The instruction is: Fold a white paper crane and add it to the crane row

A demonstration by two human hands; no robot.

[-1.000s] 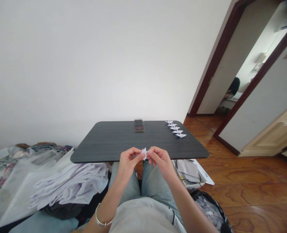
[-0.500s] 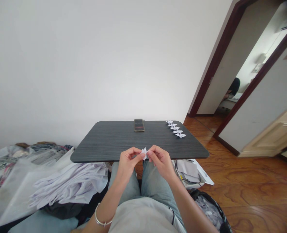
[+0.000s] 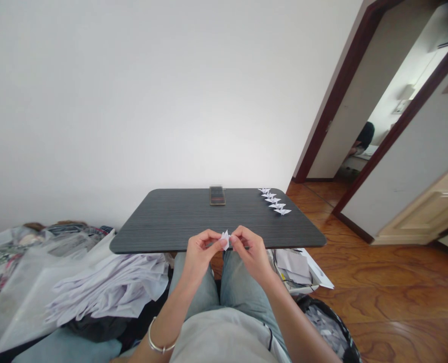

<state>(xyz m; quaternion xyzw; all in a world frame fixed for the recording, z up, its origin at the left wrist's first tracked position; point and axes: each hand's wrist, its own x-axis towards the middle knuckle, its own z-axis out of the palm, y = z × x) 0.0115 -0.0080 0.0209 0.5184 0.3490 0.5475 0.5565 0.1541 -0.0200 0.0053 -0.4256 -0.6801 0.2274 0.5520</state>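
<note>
Both my hands meet over the near edge of a dark grey table (image 3: 171, 222). Between their fingertips is a small white folded paper piece (image 3: 226, 238). My left hand (image 3: 200, 249) pinches it from the left, my right hand (image 3: 250, 249) from the right, fingers curled. A silver bangle (image 3: 156, 345) circles my left wrist. A row of several small white folded paper figures (image 3: 275, 201) lies along the table's far right corner. A phone (image 3: 217, 195) lies flat at the far middle edge.
A heap of white paper and plastic bags (image 3: 76, 287) fills the left. A box of paper scraps (image 3: 295, 269) sits under the table's right side, with a dark bag of scraps (image 3: 330, 327) nearer. Through the doorway at right a person (image 3: 362, 138) sits in another room.
</note>
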